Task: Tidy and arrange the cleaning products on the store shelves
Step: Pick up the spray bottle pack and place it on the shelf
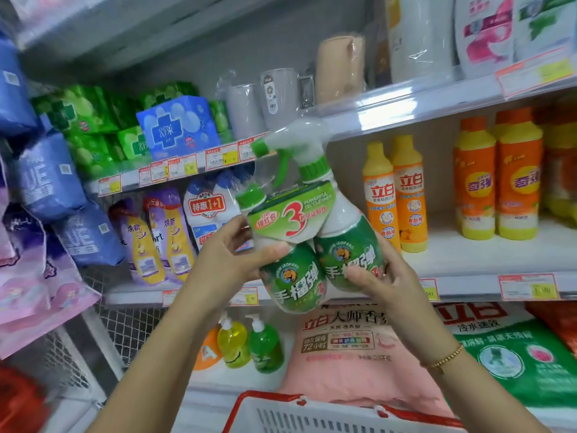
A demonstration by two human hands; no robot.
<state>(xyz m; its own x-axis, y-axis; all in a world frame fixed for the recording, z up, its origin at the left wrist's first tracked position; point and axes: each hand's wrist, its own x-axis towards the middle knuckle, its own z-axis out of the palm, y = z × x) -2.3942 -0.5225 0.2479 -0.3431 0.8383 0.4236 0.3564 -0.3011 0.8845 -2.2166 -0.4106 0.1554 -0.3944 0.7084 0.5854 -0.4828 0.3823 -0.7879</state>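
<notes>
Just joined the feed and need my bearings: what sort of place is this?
Most likely a shop aisle for household cleaners. The shelves carry price tags, identical orange bottles stand in rows, and a basket sits below. The left hand and right hand hold a green spray pack.

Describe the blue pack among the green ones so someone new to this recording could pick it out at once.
Find the shelf up and left of the held twin spray bottles. Green packs fill its left part; the blue pack stands among them, the only blue one there, bearing a white cross.
</notes>
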